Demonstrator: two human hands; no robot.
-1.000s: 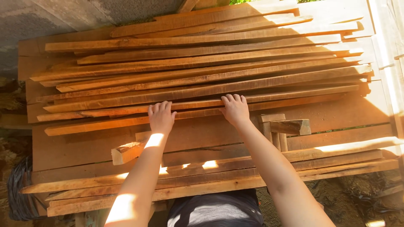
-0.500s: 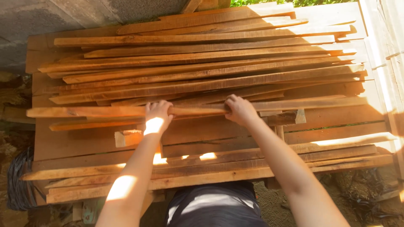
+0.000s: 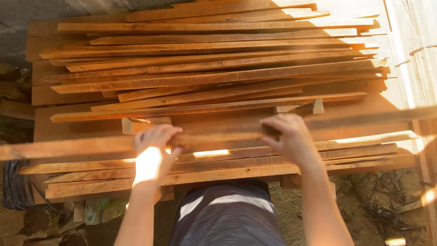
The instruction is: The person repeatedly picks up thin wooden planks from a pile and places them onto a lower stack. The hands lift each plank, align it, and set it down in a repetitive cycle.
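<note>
Fingers (image 3: pixel 169 133) around long wooden slat (image 3: pixel 82 146)

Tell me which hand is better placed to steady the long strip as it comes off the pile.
Probably the left hand: it grips the long strip with a long stretch overhanging on its side. The right hand also grips it, but that end looks blurred.

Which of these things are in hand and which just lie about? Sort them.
In hand:
- long wooden strip, lifted across the stack
- left hand, grip closed on the strip
- right hand, grip closed on the strip

Lying about:
- stack of wooden strips
- small wood offcut
- dark coiled cable on the ground
- green scrap under the boards
</note>
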